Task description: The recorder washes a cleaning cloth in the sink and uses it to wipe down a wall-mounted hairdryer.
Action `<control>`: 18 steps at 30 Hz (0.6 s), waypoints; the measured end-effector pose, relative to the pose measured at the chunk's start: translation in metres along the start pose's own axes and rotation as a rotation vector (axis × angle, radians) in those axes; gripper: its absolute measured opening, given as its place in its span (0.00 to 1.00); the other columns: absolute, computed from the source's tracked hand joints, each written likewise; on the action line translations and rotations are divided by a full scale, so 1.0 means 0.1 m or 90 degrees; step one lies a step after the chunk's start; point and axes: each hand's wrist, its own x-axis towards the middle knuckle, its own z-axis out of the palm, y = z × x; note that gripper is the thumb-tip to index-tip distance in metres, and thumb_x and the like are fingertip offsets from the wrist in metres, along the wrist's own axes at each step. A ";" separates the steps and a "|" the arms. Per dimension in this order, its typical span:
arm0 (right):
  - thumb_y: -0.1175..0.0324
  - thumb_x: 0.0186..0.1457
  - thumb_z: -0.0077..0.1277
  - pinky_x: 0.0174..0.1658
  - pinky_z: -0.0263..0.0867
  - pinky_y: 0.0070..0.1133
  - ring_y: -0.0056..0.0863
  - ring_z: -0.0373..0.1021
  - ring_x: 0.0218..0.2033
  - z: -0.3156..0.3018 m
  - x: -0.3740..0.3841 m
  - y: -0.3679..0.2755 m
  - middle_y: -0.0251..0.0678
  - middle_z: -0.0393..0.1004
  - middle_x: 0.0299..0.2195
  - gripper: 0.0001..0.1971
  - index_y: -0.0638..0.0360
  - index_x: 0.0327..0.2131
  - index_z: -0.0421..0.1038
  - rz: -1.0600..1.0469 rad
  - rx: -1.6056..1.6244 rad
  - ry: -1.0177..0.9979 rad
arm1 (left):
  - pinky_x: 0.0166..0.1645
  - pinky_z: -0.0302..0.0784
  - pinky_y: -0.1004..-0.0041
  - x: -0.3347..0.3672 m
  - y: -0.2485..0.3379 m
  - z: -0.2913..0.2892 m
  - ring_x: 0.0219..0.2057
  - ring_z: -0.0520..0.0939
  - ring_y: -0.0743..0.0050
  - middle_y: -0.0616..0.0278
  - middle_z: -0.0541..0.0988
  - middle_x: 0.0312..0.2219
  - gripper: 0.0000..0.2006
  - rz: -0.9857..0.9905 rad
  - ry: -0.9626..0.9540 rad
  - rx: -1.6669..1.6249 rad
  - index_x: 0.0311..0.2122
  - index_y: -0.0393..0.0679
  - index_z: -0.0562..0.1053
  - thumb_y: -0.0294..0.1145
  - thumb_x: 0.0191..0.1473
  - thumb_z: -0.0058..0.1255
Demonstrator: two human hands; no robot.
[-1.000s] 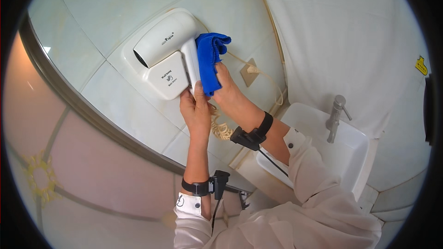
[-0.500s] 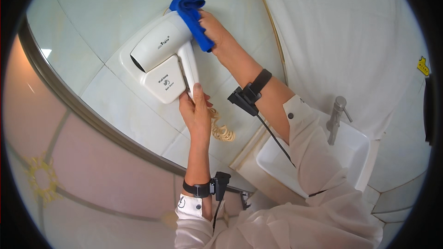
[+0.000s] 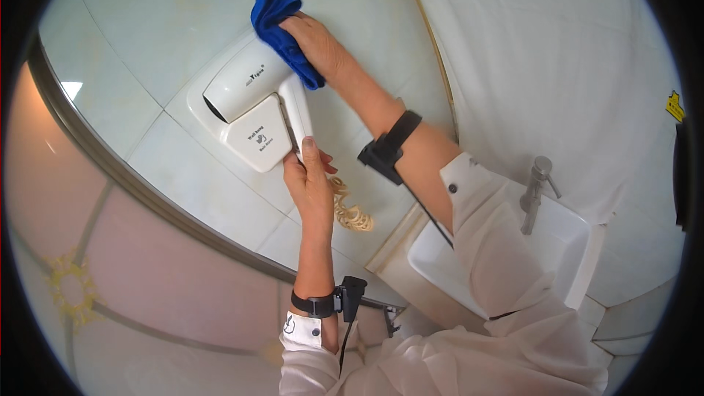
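Note:
A white hair dryer (image 3: pixel 246 81) rests in its white wall holder (image 3: pixel 258 136) on the tiled wall. My left hand (image 3: pixel 312 183) grips the lower end of the dryer's handle, thumb lying along it. Below that hand hangs the coiled cream cord (image 3: pixel 350 209). My right hand (image 3: pixel 315 42) presses a blue cloth (image 3: pixel 275 26) against the rear end of the dryer's body. Folds of the cloth stick up past the fingers and hang down beside the handle. The fingertips of the right hand are hidden behind the cloth.
A white washbasin (image 3: pixel 565 238) with a metal tap (image 3: pixel 537 191) is at the right, under my right arm. White curtain-like fabric (image 3: pixel 528 51) hangs behind it. A dark-framed mirror edge (image 3: pixel 147 194) runs along the left. Each wrist wears a black strapped device.
My right hand and the blue cloth have shifted slightly left over the dryer's rear end, covering more of its top. My left hand keeps its grip on the handle.

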 end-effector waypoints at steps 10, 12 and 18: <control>0.50 0.61 0.47 0.54 0.61 0.24 0.26 0.64 0.52 0.33 -0.56 0.36 0.37 0.65 0.52 0.26 0.56 0.56 0.65 0.045 0.268 0.153 | 0.28 0.70 0.77 -0.01 -0.02 0.02 0.22 0.72 0.78 0.62 0.71 0.22 0.21 -0.021 0.035 0.004 0.38 0.35 0.68 0.49 0.65 0.42; 0.44 0.60 0.47 0.54 0.63 0.23 0.25 0.63 0.55 0.42 -0.67 0.31 0.38 0.62 0.55 0.33 0.50 0.62 0.56 0.159 0.469 0.131 | 0.28 0.70 0.77 0.00 -0.02 0.02 0.22 0.72 0.80 0.63 0.72 0.22 0.20 -0.010 0.043 -0.014 0.39 0.35 0.68 0.47 0.66 0.42; 0.48 0.63 0.45 0.35 0.70 0.19 0.19 0.72 0.34 0.47 -0.85 0.20 0.32 0.74 0.34 0.22 0.58 0.46 0.70 0.268 0.467 0.189 | 0.29 0.71 0.76 -0.06 0.04 0.10 0.22 0.72 0.78 0.64 0.71 0.21 0.19 -0.002 0.069 -0.074 0.37 0.36 0.70 0.46 0.65 0.45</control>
